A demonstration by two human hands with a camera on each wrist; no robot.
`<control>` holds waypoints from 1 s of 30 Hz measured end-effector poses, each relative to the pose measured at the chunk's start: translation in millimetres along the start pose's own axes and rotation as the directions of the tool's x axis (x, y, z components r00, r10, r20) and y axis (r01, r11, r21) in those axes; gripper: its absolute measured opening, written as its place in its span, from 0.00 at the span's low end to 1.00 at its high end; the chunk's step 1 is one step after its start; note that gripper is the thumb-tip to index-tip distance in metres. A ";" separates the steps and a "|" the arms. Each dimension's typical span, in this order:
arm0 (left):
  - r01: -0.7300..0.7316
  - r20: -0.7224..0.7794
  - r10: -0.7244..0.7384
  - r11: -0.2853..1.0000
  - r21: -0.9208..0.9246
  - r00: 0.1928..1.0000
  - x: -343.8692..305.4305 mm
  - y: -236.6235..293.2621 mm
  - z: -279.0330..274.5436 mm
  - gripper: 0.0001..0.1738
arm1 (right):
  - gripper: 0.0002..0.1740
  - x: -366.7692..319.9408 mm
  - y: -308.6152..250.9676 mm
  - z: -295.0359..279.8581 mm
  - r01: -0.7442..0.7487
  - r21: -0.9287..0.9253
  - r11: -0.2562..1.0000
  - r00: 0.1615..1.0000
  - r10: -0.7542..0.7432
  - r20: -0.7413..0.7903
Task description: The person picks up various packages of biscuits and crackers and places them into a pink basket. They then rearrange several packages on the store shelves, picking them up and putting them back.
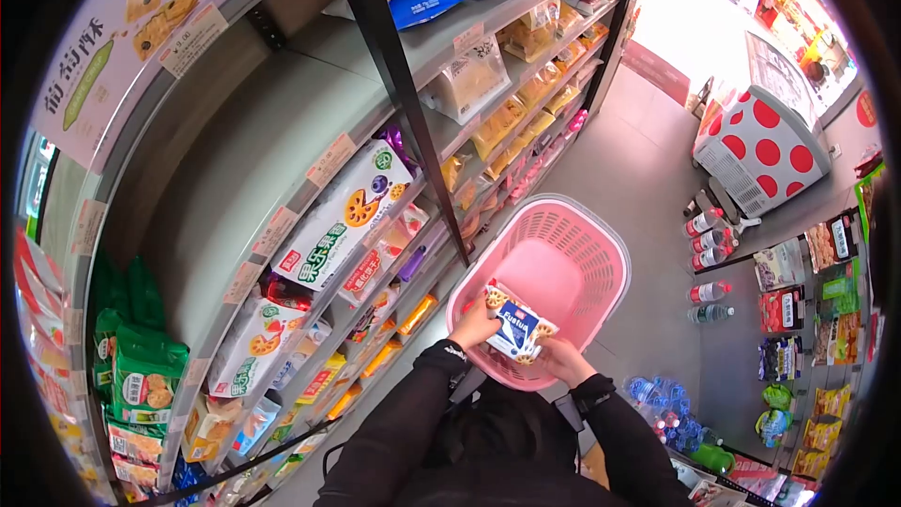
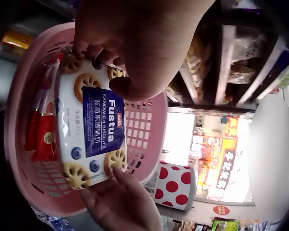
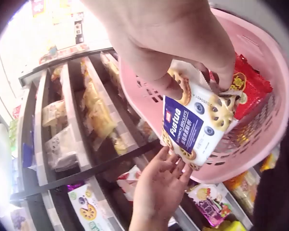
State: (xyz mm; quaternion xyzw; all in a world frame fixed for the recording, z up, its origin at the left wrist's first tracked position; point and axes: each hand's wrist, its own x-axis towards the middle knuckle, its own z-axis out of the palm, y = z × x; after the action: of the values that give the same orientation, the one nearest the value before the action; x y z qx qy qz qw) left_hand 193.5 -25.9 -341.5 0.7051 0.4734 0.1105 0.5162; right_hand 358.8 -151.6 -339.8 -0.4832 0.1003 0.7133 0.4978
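Observation:
A white and blue Fustua biscuit pack (image 1: 515, 327) is held between two hands over the near end of a pink basket (image 1: 601, 268). My left hand (image 1: 476, 323) grips one end, its thumb on the printed face in the left wrist view. At the other end, my right hand (image 1: 563, 361) pinches the pack, thumb on the front and fingers behind, as the right wrist view shows. A red package (image 3: 250, 89) lies in the basket beside the pack, also visible in the left wrist view (image 2: 46, 137).
Shelves of packaged snacks (image 1: 324, 225) run along the left. A red-dotted white freezer (image 1: 765, 150) stands at the upper right, with bottles (image 1: 706, 239) on the floor near it. Hanging snack bags (image 1: 831, 319) line the right side.

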 end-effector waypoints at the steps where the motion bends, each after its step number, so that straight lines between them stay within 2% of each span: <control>1: 0.110 0.014 -0.110 0.993 -0.045 0.994 1.3 -2.3 2.6 0.36 | 0.15 4.4 4.2 0.2 -0.021 -0.025 0.999 1.000 0.021 -0.017; 2: 0.089 -0.038 -0.090 0.996 -0.023 0.995 1.6 -4.5 5.5 0.35 | 0.15 8.5 8.2 0.6 -0.044 -0.052 0.998 0.999 0.042 -0.031; 4: 0.087 -0.015 -0.087 0.996 0.031 0.996 5.1 -19.0 10.4 0.36 | 0.15 21.1 18.4 -12.3 -0.099 -0.119 0.988 0.995 0.098 -0.011; 5: 0.169 0.009 -0.170 0.984 0.058 0.985 5.9 -24.5 13.5 0.36 | 0.15 23.4 21.6 -14.7 -0.108 -0.114 0.988 0.994 0.105 -0.036; 6: 0.125 0.009 -0.126 0.991 0.043 0.992 8.1 -43.0 22.0 0.36 | 0.14 25.4 25.3 -17.0 -0.117 -0.110 0.987 0.992 0.111 -0.059; 8: 0.100 0.054 -0.097 0.993 -0.059 0.994 3.1 -34.8 20.8 0.37 | 0.12 32.4 32.3 -36.6 -0.169 -0.128 0.977 0.985 0.166 -0.038; 9: -0.052 -0.017 0.050 0.992 -0.118 0.999 8.9 -59.5 36.4 0.35 | 0.11 33.7 33.1 -42.3 -0.196 -0.089 0.977 0.981 0.194 -0.032; 10: -0.114 -0.039 0.111 0.990 -0.081 0.993 5.8 -46.2 31.9 0.30 | 0.11 35.1 32.5 -43.5 -0.227 -0.053 0.972 0.974 0.226 -0.021; 12: -0.211 -0.134 0.202 0.976 -0.054 0.970 -5.6 -28.0 28.8 0.22 | 0.12 26.0 22.8 -43.7 -0.211 -0.126 0.969 0.974 0.219 0.053; 13: -0.209 0.029 0.218 0.958 -0.196 0.975 -3.2 -39.2 29.8 0.20 | 0.13 23.4 19.4 -40.5 -0.168 -0.215 0.962 0.981 0.184 0.060; 14: -0.109 0.046 0.119 0.977 -0.182 0.992 -12.9 -32.3 22.4 0.19 | 0.14 22.3 16.1 -39.7 -0.116 -0.303 0.946 0.986 0.146 0.079; 15: -0.083 0.178 0.077 0.996 0.030 0.981 -19.9 -29.1 10.8 0.19 | 0.15 20.7 13.0 -39.0 -0.108 -0.337 0.935 0.983 0.152 0.106; 16: -0.192 0.127 0.196 0.980 -0.041 0.972 -30.4 -26.5 4.0 0.18 | 0.16 20.4 7.2 -39.9 -0.092 -0.368 0.925 0.980 0.149 0.131; 17: -0.179 0.139 0.184 0.983 -0.050 0.973 -44.4 -16.8 -9.9 0.18 | 0.15 22.7 -3.1 -46.1 -0.078 -0.571 0.818 0.969 0.197 0.150; 18: -0.122 0.232 0.113 0.992 0.028 0.966 -70.0 19.4 -45.1 0.19 | 0.15 24.2 -12.8 -43.9 -0.044 -0.740 0.671 0.961 0.232 0.153; 19: -0.113 0.237 0.106 0.994 0.015 0.966 -74.6 0.1 -44.1 0.19 | 0.14 17.3 -15.2 -27.2 -0.006 -0.832 0.555 0.983 0.156 0.097; 20: -0.168 0.222 0.146 0.982 0.086 0.964 -79.3 -21.2 -45.3 0.20 | 0.13 10.6 -15.4 -10.1 0.019 -0.904 0.427 0.997 0.064 0.052; 21: -0.170 0.169 0.155 0.982 0.079 0.973 -95.8 -14.2 -64.0 0.20 | 0.15 15.7 -20.7 -8.7 0.182 -0.948 0.261 0.977 0.063 0.205; 22: -0.172 0.121 0.163 0.983 0.070 0.979 -122.5 -1.7 -85.5 0.21 | 0.15 12.6 -20.9 8.6 0.203 -0.947 0.249 0.973 0.061 0.224; 24: -0.193 -0.006 0.195 0.973 0.123 0.981 -162.2 3.5 -121.2 0.22 | 0.16 -0.3 -24.1 55.2 0.373 -0.927 0.039 0.922 0.096 0.375; 25: -0.140 0.034 0.136 0.971 0.196 0.990 -184.9 13.7 -147.2 0.26 | 0.18 -8.3 -21.7 83.9 0.376 -0.927 0.018 0.922 0.095 0.376; 26: -0.199 -0.094 0.214 0.969 0.149 0.972 -204.7 10.3 -160.8 0.25 | 0.18 -25.1 -18.2 122.0 0.390 -0.921 0.010 0.917 0.090 0.389; 27: -0.172 -0.203 0.210 0.967 0.187 0.956 -228.9 21.0 -181.5 0.24 | 0.18 -48.0 -13.0 164.4 0.523 -0.852 0.012 0.846 0.120 0.520; 28: -0.071 -0.302 0.095 0.993 0.091 0.949 -256.4 40.0 -203.8 0.22 | 0.18 -66.3 -5.8 203.4 0.642 -0.766 0.018 0.756 0.150 0.637; 29: -0.131 -0.448 0.151 0.989 0.074 0.881 -279.3 44.3 -219.5 0.19 | 0.19 -77.3 2.9 234.3 0.729 -0.684 -0.007 0.677 0.148 0.721; 30: -0.155 -0.628 0.186 0.982 0.105 0.756 -298.7 43.2 -228.3 0.17 | 0.19 -89.0 11.7 262.7 0.803 -0.595 -0.031 0.592 0.146 0.792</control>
State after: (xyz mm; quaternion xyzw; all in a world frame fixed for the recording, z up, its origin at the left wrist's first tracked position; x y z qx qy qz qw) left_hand -87.2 -117.8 -105.0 0.6784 0.5558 0.3773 0.2974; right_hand 197.8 -47.9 -138.7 -0.3909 -0.7241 0.5283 0.2092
